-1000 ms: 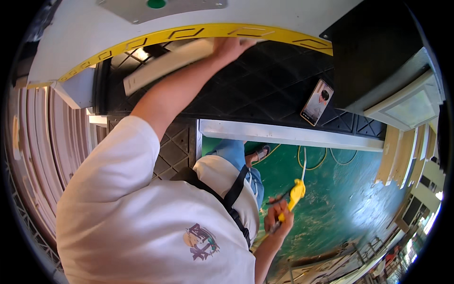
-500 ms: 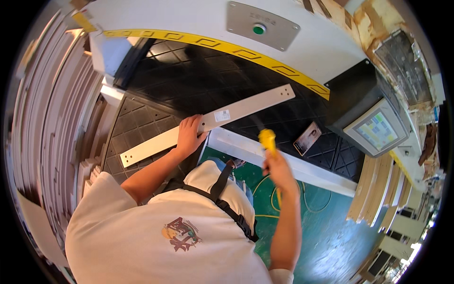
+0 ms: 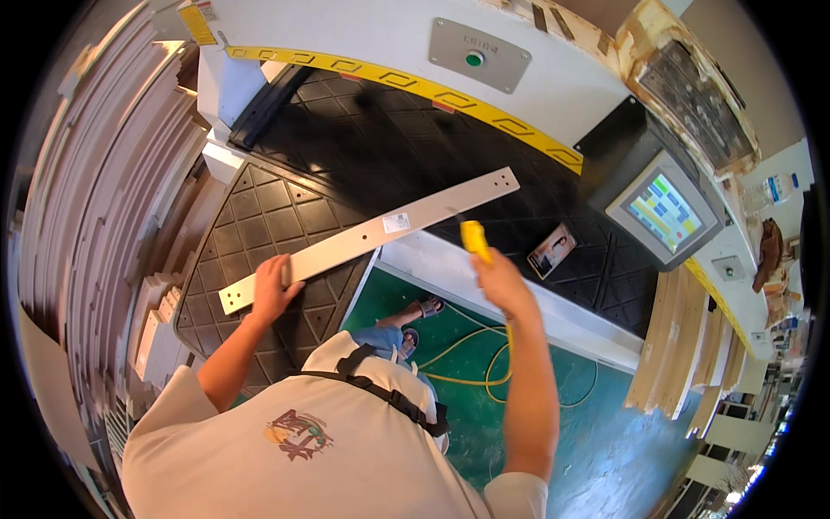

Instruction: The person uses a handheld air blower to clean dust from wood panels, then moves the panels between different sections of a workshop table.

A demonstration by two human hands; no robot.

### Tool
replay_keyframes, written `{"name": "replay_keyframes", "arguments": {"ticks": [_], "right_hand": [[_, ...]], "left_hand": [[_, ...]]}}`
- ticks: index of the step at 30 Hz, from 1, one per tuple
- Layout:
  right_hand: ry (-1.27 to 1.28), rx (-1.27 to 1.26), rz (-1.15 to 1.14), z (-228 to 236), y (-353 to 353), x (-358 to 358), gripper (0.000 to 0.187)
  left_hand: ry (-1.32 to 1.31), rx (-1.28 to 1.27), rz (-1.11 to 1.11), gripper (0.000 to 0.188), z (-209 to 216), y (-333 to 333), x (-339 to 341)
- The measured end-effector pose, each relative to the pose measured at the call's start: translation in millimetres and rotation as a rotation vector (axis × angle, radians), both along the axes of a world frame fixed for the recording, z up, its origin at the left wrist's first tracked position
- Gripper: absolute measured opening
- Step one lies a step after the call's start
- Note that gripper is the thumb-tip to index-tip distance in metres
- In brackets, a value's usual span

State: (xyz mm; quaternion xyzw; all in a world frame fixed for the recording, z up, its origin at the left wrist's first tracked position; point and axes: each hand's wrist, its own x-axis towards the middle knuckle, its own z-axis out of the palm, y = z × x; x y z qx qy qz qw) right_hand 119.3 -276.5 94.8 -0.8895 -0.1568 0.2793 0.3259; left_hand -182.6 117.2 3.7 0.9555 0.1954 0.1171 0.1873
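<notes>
A long pale board (image 3: 346, 246) with small holes toward both ends and a white label lies slantwise across the black work surface. Near its left end, my left hand (image 3: 273, 291) grips it, with the fingers over the top and the thumb at the near edge. My right hand (image 3: 500, 275) is closed round a yellow air blow gun (image 3: 474, 239). The gun's thin nozzle points at the board's right part, apart from it as far as I can see. A yellow hose (image 3: 508, 363) hangs below the right hand.
Right of the gun lies a phone-like card with a picture (image 3: 552, 251). Beyond it stands a touch screen (image 3: 666, 212) in a grey frame. A white beam (image 3: 372, 39) with a green button (image 3: 475, 58) spans the back. Stacked boards stand at left (image 3: 112, 199) and right (image 3: 673, 346).
My left hand has slid along the board from near its middle toward its left end. The blow gun has moved slightly left and up, nearer the board. The view has shifted a little.
</notes>
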Motion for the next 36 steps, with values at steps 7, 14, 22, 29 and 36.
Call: {"name": "replay_keyframes", "arguments": {"ticks": [7,14,22,29,36], "right_hand": [[0.205,-0.026,0.510,48.4,92.0,-121.1,0.048],[0.314,0.102,0.790,54.5,144.1,-181.2,0.052],[0.380,0.136,0.771,57.9,146.4,-186.1,0.050],[0.324,0.129,0.693,55.3,133.5,-182.0,0.049],[0.168,-0.114,0.267,61.7,61.0,-66.2,0.045]], "left_hand": [[0.034,0.067,0.130,0.076,-3.7,40.9,-95.4],[0.049,0.190,0.225,0.086,-17.9,46.9,-118.9],[-0.067,0.103,0.317,0.098,-32.5,50.9,-125.5],[-0.084,0.081,0.310,0.098,-30.3,49.5,-123.3],[-0.015,0.061,0.327,0.084,-31.0,51.7,-131.0]]}}
